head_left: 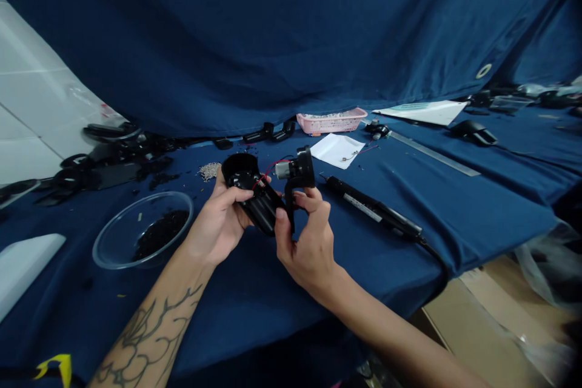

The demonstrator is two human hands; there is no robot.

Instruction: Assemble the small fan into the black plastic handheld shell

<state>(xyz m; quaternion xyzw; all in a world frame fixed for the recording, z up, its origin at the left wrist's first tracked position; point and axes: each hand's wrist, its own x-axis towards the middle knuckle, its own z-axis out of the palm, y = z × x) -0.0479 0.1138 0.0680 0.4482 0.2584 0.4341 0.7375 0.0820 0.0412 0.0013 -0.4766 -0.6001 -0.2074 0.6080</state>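
Observation:
My left hand [217,225] grips a black plastic housing [251,191] with a round cup-like end, held above the blue cloth. My right hand [305,241] pinches a black bracket [300,173] that carries a small silver motor. Thin red wires run from the motor into the housing. The two parts are held close together, touching at their lower ends, in the middle of the view.
A clear bowl [113,248] with small black pieces sits to the left. A black electric screwdriver [373,209] with its cable lies to the right. Behind are a pink tray [331,122], white paper [339,150], a metal ruler [431,154], a screw pile [209,170] and black parts [104,163].

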